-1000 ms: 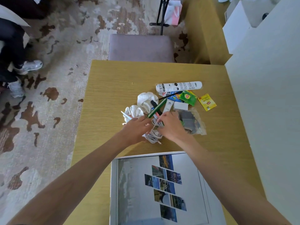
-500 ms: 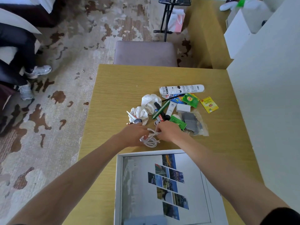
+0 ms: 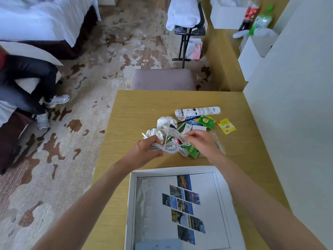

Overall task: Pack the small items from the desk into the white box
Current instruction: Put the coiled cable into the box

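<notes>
A coiled white cable [image 3: 168, 147] is lifted just above the wooden desk [image 3: 137, 107], gripped at its left end by my left hand [image 3: 146, 150]. My right hand [image 3: 201, 141] pinches a strand of the same cable near its upper right. Behind the hands lies a pile of small items: a white tube [image 3: 197, 111], white cloth bundles [image 3: 165, 123], a green tea sachet [image 3: 206, 121], a yellow tea sachet [image 3: 226, 126] and a green packet [image 3: 191, 151]. The open white box [image 3: 132, 195] sits at the desk's near edge, with photo prints on its floor.
A grey padded stool [image 3: 164, 79] stands at the desk's far edge. A white wall [image 3: 292, 105] borders the desk on the right. A seated person's legs [image 3: 27, 82] are at the left on the patterned carpet. A black folding stand [image 3: 187, 35] is further back.
Both hands have raised the white cable off the desk and spread it apart. The camera has tilted up, showing more of the room.
</notes>
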A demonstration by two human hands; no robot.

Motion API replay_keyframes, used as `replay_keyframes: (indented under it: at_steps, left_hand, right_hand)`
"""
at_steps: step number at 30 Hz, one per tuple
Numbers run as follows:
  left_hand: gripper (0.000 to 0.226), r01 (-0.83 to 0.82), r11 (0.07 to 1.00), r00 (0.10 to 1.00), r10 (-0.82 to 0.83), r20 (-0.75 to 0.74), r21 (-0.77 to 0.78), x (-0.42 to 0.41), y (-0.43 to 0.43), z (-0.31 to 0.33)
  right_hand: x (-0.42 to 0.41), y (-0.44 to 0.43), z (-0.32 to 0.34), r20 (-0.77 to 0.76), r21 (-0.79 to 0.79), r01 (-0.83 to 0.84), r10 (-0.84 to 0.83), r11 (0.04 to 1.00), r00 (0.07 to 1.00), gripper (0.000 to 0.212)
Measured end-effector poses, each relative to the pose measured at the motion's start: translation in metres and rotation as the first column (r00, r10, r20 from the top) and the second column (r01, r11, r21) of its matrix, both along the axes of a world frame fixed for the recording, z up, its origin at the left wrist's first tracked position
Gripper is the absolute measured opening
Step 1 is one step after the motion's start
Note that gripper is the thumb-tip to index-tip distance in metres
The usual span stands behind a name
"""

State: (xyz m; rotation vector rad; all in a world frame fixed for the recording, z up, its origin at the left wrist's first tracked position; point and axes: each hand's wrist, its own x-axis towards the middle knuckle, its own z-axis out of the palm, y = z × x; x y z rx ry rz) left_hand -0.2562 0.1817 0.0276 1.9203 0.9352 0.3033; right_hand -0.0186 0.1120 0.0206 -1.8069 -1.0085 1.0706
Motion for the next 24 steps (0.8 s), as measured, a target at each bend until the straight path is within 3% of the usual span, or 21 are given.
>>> replay_keyframes:
  at_steps: [4, 7, 13, 17, 22, 24]
  left_hand:
    - [0.023, -0.017, 0.999, 0.998, 0.015, 0.056, 0.029, -0.002, -0.047, 0.025]
    - [0.036, -0.036, 0.999, 0.999, 0.036, -0.006, 0.021, -0.008, -0.084, 0.032]
    - [0.015, -0.123, 0.992, 0.992, 0.123, -0.035, 0.000, -0.012, -0.135, 0.004]
    - [0.011, -0.102, 0.993, 0.975, 0.112, -0.189, 0.065, -0.010, -0.147, -0.023]
    - [0.011, -0.028, 0.964, 0.943, 0.113, -0.314, 0.263, 0.005, -0.137, -0.043]
    - [0.010, -0.027, 0.952, 0.936, 0.132, -0.326, 0.305, 0.014, -0.130, -0.046]
  right_hand:
    - [0.007, -0.024, 0.024, -0.148, 0.072, 0.074, -0.062, 0.995, 0.987, 0.007]
    - [0.007, -0.046, 0.030, -0.205, 0.114, 0.077, -0.052, 0.990, 0.977, 0.007]
    - [0.004, -0.097, 0.018, -0.216, 0.193, 0.028, 0.015, 0.981, 0.976, 0.012]
    - [0.002, -0.132, 0.009, -0.152, 0.153, -0.052, 0.076, 0.987, 0.986, 0.010]
    - [0.004, -0.163, 0.010, -0.066, 0.107, -0.101, 0.109, 0.989, 0.992, 0.033]
    - [0.005, -0.172, 0.012, -0.023, 0.119, -0.091, 0.094, 0.989, 0.995, 0.024]
